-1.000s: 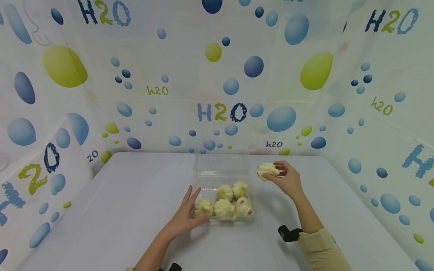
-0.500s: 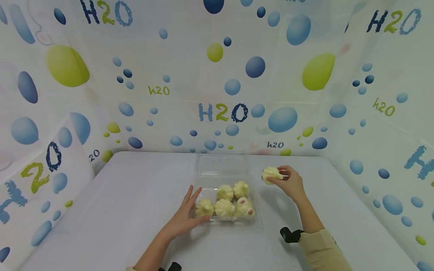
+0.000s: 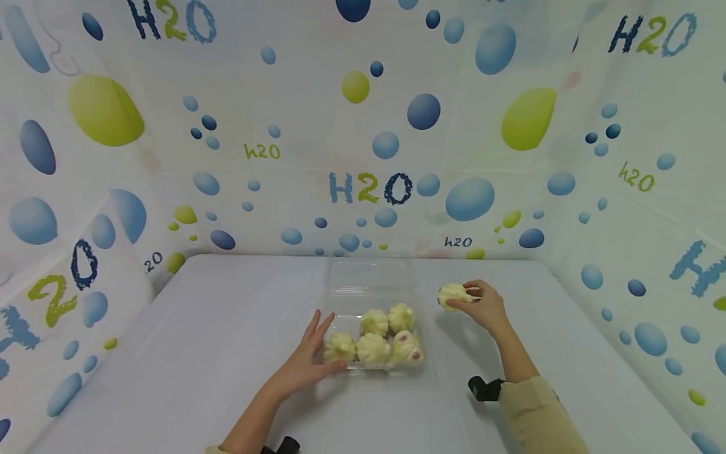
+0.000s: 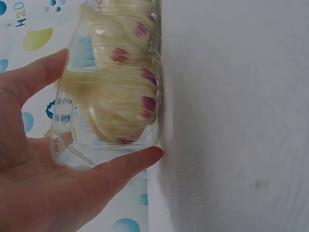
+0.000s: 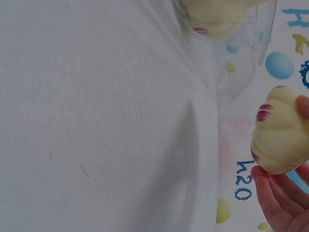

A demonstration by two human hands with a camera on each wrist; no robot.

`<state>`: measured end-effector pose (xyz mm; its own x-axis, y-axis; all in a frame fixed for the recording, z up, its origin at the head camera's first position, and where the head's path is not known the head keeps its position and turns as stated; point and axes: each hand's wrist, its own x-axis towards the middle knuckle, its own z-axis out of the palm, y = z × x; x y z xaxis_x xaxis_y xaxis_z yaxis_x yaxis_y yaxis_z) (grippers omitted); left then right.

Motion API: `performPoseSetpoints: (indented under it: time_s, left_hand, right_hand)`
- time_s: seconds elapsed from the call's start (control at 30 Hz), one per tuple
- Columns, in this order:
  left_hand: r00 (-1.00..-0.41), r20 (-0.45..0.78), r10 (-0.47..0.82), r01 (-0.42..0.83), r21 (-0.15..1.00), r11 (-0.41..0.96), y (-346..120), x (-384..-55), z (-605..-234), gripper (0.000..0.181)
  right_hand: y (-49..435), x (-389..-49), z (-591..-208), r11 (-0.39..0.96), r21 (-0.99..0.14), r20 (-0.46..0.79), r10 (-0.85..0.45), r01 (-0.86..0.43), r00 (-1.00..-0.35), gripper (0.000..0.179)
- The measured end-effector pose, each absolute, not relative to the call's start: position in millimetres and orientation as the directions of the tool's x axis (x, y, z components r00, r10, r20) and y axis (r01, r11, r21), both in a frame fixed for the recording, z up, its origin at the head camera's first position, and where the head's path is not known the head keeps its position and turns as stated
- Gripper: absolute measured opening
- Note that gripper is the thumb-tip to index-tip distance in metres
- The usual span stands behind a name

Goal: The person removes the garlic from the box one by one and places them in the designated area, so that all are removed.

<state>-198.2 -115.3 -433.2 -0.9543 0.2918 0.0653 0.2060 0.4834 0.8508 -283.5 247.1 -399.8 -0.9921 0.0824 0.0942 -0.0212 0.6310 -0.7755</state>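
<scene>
My right hand [image 3: 484, 308] pinches a pale garlic bulb [image 3: 452, 297] by its stem end, raised over the table to the right of a clear plastic clamshell box [image 3: 346, 323]. Purple patches mark the held bulb [image 5: 280, 135] in the right wrist view. Several more garlic bulbs [image 3: 373, 348] lie in the box, three along its near side and two behind them. My left hand [image 3: 306, 364] rests at the box's near left corner, fingers spread and straight. In the left wrist view, its thumb [image 4: 130, 166] lies along the clear wall and another finger [image 4: 46, 72] touches the rim.
The box's transparent lid [image 3: 371, 275] lies folded back toward the rear of the white table [image 3: 238, 315]. A patterned curtain [image 3: 363, 126] with blue and green drops encloses the back and sides. A black wrist camera [image 3: 483, 388] sits at the right sleeve.
My right hand has shifted slightly right and lower with the garlic bulb, a little farther from the box. My left hand stays at the box corner.
</scene>
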Motion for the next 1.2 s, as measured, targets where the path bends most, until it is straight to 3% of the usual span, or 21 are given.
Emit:
performPoseSetpoints:
  time_s: [0.67, 1.2]
  left_hand:
    - [-0.956, 0.063, 0.288, 0.199, 0.86, 0.471, -115, -196, -431, 0.088]
    - [-0.954, 0.065, 0.292, 0.198, 0.868, 0.455, -116, -196, -431, 0.089]
  right_hand:
    - [252, -297, -414, 0.653, -0.755, -0.029, 0.055, 0.058, -0.998, 0.058]
    - [251, -303, -419, 0.68, -0.733, -0.02, 0.006, 0.019, -1.0, 0.054]
